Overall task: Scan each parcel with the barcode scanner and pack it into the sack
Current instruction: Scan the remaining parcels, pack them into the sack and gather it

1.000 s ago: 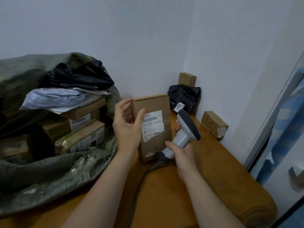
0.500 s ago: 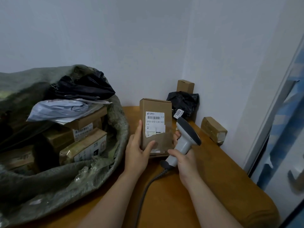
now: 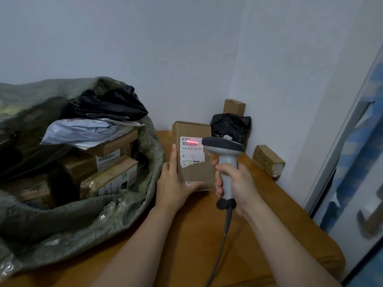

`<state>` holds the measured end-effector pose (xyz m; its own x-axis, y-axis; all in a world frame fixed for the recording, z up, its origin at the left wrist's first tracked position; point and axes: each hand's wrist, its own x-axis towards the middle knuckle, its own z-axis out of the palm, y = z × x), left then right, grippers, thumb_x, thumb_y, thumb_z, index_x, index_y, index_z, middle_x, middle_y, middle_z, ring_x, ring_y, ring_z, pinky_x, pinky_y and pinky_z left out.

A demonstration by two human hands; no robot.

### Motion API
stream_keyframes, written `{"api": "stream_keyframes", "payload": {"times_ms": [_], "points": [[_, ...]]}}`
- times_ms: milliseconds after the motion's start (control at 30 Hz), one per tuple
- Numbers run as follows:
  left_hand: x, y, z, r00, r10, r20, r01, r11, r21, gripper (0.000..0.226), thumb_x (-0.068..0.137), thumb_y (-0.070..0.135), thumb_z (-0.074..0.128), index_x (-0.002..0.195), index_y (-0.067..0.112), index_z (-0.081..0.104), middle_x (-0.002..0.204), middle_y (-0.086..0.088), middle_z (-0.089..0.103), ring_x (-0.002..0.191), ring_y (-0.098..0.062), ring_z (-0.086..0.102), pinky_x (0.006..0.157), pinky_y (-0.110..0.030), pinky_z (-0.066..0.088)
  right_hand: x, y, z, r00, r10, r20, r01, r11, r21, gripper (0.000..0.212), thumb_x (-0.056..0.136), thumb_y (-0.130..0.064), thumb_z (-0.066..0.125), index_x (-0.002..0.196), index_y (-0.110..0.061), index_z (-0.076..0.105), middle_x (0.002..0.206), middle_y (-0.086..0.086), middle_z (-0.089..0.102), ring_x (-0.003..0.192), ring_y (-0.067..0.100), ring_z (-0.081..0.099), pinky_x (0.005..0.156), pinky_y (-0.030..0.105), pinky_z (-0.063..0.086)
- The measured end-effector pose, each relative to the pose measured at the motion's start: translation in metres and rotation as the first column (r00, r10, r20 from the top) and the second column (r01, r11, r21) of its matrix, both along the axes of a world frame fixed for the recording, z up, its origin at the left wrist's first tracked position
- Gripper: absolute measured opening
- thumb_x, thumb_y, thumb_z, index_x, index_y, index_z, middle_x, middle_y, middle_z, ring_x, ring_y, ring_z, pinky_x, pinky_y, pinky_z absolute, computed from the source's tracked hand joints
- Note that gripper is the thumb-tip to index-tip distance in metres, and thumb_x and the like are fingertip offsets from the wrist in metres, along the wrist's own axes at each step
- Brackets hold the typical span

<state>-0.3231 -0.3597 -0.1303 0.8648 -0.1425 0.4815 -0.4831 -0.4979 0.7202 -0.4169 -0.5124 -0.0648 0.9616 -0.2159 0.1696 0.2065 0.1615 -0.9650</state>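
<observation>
A brown cardboard parcel stands upright on the wooden table, its white label facing me. My left hand holds its left edge and lower front, thumb across the bottom. My right hand grips the handle of the grey barcode scanner, whose head points at the label. A red scan line glows across the barcode. The green woven sack lies open at left, holding several boxed parcels, a pale mailer and a black bag.
In the corner behind the parcel sit a black plastic-wrapped parcel, a small upright brown box and a taped brown box against the right wall. The scanner cable runs toward me over the table.
The parcel was set upright on the table and my left hand slid down its left side. The scanner rose and turned onto the label; a red scan line now shows.
</observation>
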Motion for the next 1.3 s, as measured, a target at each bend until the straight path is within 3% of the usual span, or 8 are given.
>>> {"api": "stream_keyframes", "payload": {"times_ms": [367, 567, 800, 900, 1000, 1100, 1200, 1300], "points": [[0.002, 0.002, -0.003, 1.0, 0.015, 0.01, -0.016, 1.0, 0.02, 0.14, 0.066, 0.063, 0.089, 0.161, 0.047, -0.014, 0.143, -0.006, 0.049, 0.123, -0.026, 0.054, 0.099, -0.047, 0.051, -0.01, 0.004, 0.013, 0.999, 0.044, 0.007, -0.042, 0.978, -0.205, 0.009, 0.099, -0.007, 0.054, 0.098, -0.007, 0.063, 0.059, 0.009, 0.05, 0.043, 0.022, 0.045, 0.044, 0.028, 0.04], [0.001, 0.002, -0.002, 0.999, 0.04, -0.01, -0.039, 0.999, 0.023, 0.141, 0.066, 0.062, 0.089, 0.16, 0.048, -0.014, 0.138, -0.006, 0.05, 0.121, -0.027, 0.056, 0.099, -0.051, 0.052, -0.011, 0.002, 0.012, 0.998, 0.056, 0.005, -0.054, 0.981, -0.186, 0.008, 0.096, -0.01, 0.057, 0.097, -0.006, 0.064, 0.057, 0.009, 0.05, 0.043, 0.022, 0.045, 0.044, 0.028, 0.039], [-0.001, 0.002, 0.0, 0.998, 0.069, -0.004, -0.069, 0.996, 0.056, 0.137, 0.07, 0.062, 0.087, 0.162, 0.042, -0.013, 0.146, -0.011, 0.048, 0.123, -0.032, 0.058, 0.097, -0.049, 0.054, -0.01, 0.004, 0.007, 0.998, 0.061, -0.001, -0.061, 0.984, -0.166, 0.026, 0.084, -0.023, 0.063, 0.102, -0.004, 0.063, 0.058, 0.009, 0.052, 0.043, 0.021, 0.047, 0.044, 0.029, 0.041], [-0.003, 0.001, 0.002, 0.997, 0.081, 0.006, -0.082, 0.995, 0.056, 0.12, 0.082, 0.063, 0.076, 0.162, 0.044, -0.012, 0.144, -0.008, 0.049, 0.114, -0.029, 0.062, 0.093, -0.047, 0.055, -0.011, 0.005, 0.005, 0.999, 0.05, 0.019, -0.046, 0.988, -0.148, 0.015, 0.094, -0.015, 0.066, 0.106, -0.006, 0.066, 0.06, 0.009, 0.054, 0.045, 0.021, 0.049, 0.046, 0.03, 0.043], [-0.006, 0.002, 0.012, 0.989, 0.114, 0.089, -0.115, 0.993, 0.003, 0.096, 0.095, 0.055, 0.065, 0.162, 0.046, -0.002, 0.144, -0.004, 0.049, 0.11, -0.025, 0.063, 0.088, -0.046, 0.056, -0.011, 0.008, 0.005, 0.999, 0.039, 0.037, -0.034, 0.992, -0.123, 0.021, 0.089, -0.019, 0.073, 0.105, -0.008, 0.067, 0.062, 0.011, 0.058, 0.048, 0.024, 0.053, 0.049, 0.032, 0.048], [-0.01, 0.008, 0.037, 0.973, 0.185, 0.137, -0.18, 0.982, -0.052, 0.082, 0.1, 0.05, 0.059, 0.161, 0.046, 0.006, 0.136, -0.003, 0.05, 0.103, -0.024, 0.063, 0.081, -0.041, 0.053, -0.005, 0.012, 0.009, 0.998, 0.029, 0.054, -0.026, 0.998, -0.055, 0.025, 0.096, -0.008, 0.065, 0.121, -0.011, 0.068, 0.066, 0.015, 0.058, 0.051, 0.027, 0.056, 0.051, 0.032, 0.05], [-0.007, 0.034, 0.07, 0.948, 0.256, 0.191, -0.261, 0.965, 0.005, 0.069, 0.103, 0.051, 0.051, 0.161, 0.043, 0.014, 0.127, -0.003, 0.051, 0.09, -0.02, 0.059, 0.073, -0.037, 0.048, 0.007, 0.021, 0.014, 0.998, -0.018, 0.067, 0.016, 0.999, 0.027, 0.025, 0.097, -0.004, 0.06, 0.119, -0.009, 0.07, 0.067, 0.016, 0.059, 0.053, 0.026, 0.059, 0.051, 0.032, 0.05], [0.001, 0.073, 0.103, 0.922, 0.326, 0.211, -0.355, 0.928, 0.117, 0.054, 0.106, 0.049, 0.043, 0.156, 0.042, 0.023, 0.126, -0.006, 0.055, 0.096, -0.029, 0.063, 0.078, -0.042, 0.051, 0.03, 0.04, 0.017, 0.998, -0.041, 0.044, 0.036, 0.993, 0.109, 0.025, 0.096, -0.001, 0.059, 0.119, -0.004, 0.068, 0.081, 0.014, 0.069, 0.058, 0.024, 0.066, 0.049, 0.028, 0.051]]}}
